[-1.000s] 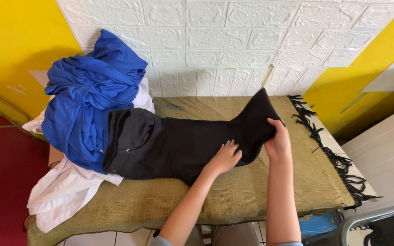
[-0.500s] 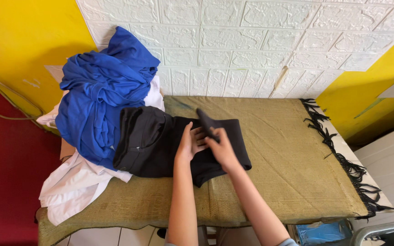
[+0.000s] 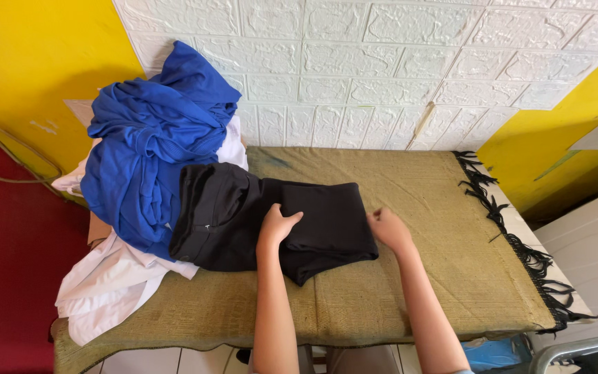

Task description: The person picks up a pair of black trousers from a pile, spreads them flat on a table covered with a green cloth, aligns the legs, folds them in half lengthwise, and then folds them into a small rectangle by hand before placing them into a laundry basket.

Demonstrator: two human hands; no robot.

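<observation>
A black pair of trousers (image 3: 327, 215) lies folded over on the olive cloth-covered table (image 3: 417, 277), its waist end toward the left. My left hand (image 3: 278, 225) rests flat on the middle of the folded black fabric, fingers together. My right hand (image 3: 387, 227) sits at the right edge of the fold, fingers curled against the fabric's edge and touching it. Neither hand lifts the garment.
A heap of blue cloth (image 3: 150, 149) lies at the table's left, over white garments (image 3: 112, 284) that hang off the front left corner. A black fringe (image 3: 520, 242) runs along the table's right edge. A white brick-pattern wall (image 3: 382, 69) stands behind.
The long trouser leg that stretched to the right has been folded leftward over the rest. Both hands have come down onto the folded pile, and the right hand has let go of the leg end.
</observation>
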